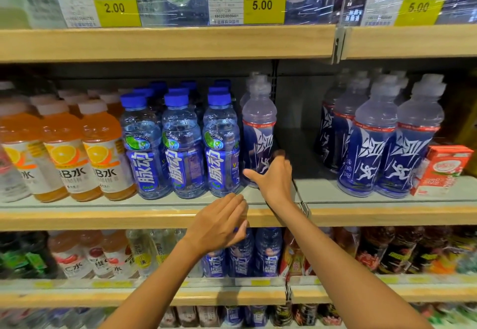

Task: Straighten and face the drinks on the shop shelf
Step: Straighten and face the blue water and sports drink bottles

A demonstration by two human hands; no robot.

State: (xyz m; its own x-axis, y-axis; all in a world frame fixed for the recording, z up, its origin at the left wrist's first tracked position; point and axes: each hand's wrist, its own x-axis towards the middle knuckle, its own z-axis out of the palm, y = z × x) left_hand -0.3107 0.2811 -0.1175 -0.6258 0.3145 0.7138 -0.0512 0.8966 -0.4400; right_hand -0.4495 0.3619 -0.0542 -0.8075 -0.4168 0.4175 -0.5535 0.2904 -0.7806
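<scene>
Wood-edged shop shelving fills the view, three tiers. The middle shelf (154, 215) has a grey deck and carries the drinks at hand. The top shelf (167, 42) runs above it. The low shelf (129, 295) holds mixed bottles, blurred.

On the middle shelf, left to right: orange drinks (100, 148) with pale caps, labels forward, rows running back. Just beside them, blue-cap bottles (180, 148) in three files, the front three upright near the edge, labels out. Next comes a short file of clear-cap bottles with dark blue labels. Its front bottle (258, 122) stands upright near the shelf front, close against the blue-cap file on its left. Right of it is a gap of deck, then the dark bottles (374, 142), same kind, several deep, two at the front.

The right hand (273, 173) grips the front bottle low on its label, thumb stretched left across the face, fingers curled round the right side and out of sight. The left hand (219, 222) hangs before the shelf lip, below the blue-cap bottles, fingers together, loosely bent, holding nothing. Whether it touches the lip cannot be told.

A red carton (444, 171) stands at the right end, against the dark bottles. A thin divider (303, 204) crosses the deck by the right wrist. Yellow price tags (262, 6) on the top shelf read 2.00, 5.00, 5.00.
</scene>
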